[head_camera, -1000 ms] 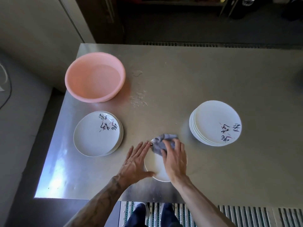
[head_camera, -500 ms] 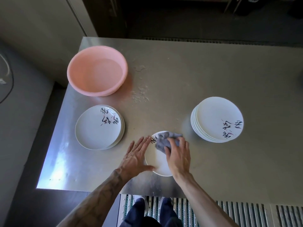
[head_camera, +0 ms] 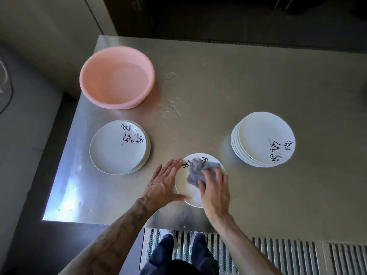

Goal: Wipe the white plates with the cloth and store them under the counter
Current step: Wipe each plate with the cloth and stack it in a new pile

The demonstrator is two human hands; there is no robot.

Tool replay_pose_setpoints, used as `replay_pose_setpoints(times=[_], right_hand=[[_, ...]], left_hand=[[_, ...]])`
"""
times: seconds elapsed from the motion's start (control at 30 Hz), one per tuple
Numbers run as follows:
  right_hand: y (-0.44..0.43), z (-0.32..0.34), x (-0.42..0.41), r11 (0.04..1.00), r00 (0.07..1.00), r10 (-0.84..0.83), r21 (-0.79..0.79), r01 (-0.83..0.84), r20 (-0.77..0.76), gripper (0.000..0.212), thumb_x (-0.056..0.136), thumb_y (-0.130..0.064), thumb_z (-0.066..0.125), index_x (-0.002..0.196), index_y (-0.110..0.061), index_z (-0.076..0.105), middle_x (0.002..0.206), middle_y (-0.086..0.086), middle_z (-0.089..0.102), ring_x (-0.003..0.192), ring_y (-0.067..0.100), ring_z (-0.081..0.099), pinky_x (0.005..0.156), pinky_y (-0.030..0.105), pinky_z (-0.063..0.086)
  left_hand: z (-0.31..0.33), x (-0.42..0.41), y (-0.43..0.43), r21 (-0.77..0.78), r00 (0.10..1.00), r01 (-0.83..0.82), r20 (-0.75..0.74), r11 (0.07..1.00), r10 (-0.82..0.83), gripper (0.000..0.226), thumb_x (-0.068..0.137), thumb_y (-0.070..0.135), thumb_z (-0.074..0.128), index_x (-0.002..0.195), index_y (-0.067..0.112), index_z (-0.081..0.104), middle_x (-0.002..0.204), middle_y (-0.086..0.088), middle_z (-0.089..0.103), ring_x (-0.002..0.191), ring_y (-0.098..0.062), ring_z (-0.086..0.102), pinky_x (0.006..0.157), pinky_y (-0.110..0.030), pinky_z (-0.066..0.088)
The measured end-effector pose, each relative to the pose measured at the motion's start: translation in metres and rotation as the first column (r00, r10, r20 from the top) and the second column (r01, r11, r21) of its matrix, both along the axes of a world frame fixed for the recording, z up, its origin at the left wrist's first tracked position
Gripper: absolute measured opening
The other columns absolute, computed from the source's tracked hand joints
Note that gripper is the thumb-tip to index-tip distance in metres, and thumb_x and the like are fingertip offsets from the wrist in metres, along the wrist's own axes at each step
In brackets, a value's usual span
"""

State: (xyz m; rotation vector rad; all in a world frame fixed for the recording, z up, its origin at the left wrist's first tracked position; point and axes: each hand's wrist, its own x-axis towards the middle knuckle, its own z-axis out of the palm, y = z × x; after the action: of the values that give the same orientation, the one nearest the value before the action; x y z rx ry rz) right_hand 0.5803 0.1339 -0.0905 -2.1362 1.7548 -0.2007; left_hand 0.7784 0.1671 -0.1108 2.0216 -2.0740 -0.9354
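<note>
Pink basin (head_camera: 117,77), grey cloth (head_camera: 200,171), white black-lettered plates (head_camera: 264,138)

**Basin, splashes, floor grating**

A round pale-pink plastic basin (head_camera: 117,76) holding shallow water stands at the far left corner of the brushed steel counter (head_camera: 248,86). Scattered water droplets (head_camera: 170,110) lie just right of it. Below the near edge, a ribbed metal floor grating (head_camera: 288,255) lies under dark blue trousers (head_camera: 178,259) and white shoes (head_camera: 166,234).
</note>
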Motion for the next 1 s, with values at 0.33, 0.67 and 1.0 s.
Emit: replay_pose_setpoints(times=[0.33,0.67,1.0], right_hand=[[-0.013,-0.004,-0.007,0.999,0.999,-0.037,-0.008,0.037,0.005,0.041,0.088,-0.026,0.077,0.127,-0.026,0.065,0.131,0.004,0.051,0.114,0.027,0.048,0.094,0.043,0.054],[-0.020,0.000,-0.033,0.991,0.990,0.123,-0.035,-0.125,-0.074,0.041,0.088,-0.025,0.077,0.127,-0.026,0.064,0.128,0.003,0.053,0.111,0.026,0.051,0.092,0.039,0.054],[0.030,0.005,-0.023,0.982,0.983,0.179,0.053,-0.180,0.028,0.035,0.088,-0.027,0.077,0.120,-0.029,0.065,0.118,-0.003,0.052,0.104,0.018,0.054,0.087,0.032,0.056]], left_hand=[[-0.001,0.000,0.001,0.006,1.000,0.003,0.015,1.000,-0.003,0.133,0.066,0.085,0.068,0.162,0.028,-0.003,0.171,0.012,-0.001,0.156,-0.005,-0.009,0.129,-0.041,0.001],[0.000,-0.001,0.001,0.009,1.000,-0.005,0.022,1.000,0.005,0.132,0.067,0.081,0.071,0.163,0.028,-0.002,0.171,0.011,0.001,0.156,-0.006,-0.006,0.129,-0.041,0.001],[0.000,0.000,0.001,0.011,0.999,0.010,0.038,1.000,-0.010,0.132,0.065,0.088,0.064,0.163,0.028,-0.002,0.171,0.012,0.001,0.156,-0.006,-0.006,0.129,-0.042,0.002]])
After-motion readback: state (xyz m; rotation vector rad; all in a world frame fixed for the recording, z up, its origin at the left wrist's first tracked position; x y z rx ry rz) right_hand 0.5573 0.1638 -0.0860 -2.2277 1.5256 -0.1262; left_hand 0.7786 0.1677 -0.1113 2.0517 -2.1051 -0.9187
